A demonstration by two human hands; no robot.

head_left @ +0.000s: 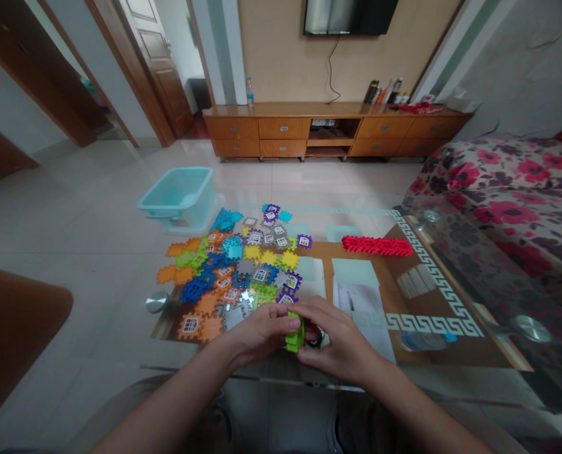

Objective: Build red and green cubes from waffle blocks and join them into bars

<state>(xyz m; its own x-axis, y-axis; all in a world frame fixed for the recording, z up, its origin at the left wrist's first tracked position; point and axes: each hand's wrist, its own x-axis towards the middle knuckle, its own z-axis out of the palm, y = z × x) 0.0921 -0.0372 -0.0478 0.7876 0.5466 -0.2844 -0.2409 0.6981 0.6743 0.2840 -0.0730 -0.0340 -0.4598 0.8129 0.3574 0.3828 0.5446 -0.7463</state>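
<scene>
Between my two hands, near the front edge of the glass table, are green interlocking puzzle tiles [294,337], seen nearly edge-on; how many there are I cannot tell. My left hand [266,331] pinches them from the left with the thumb on the near face. From the right, my right hand [335,334] curls its fingers round the same green piece. A loose spread of puzzle tiles [209,304] in orange, blue, grey, yellow, purple and green lies just beyond and left of my hands. Some bear white window prints. Farther right lies a row of joined red tiles [378,246].
A light-blue plastic bin [181,195] stands behind the tiles at the left. Papers [361,302] and a clear bottle [422,341] show at the table's right side. A floral-covered sofa [512,170] borders the right; a wooden TV cabinet [283,129] runs along the wall.
</scene>
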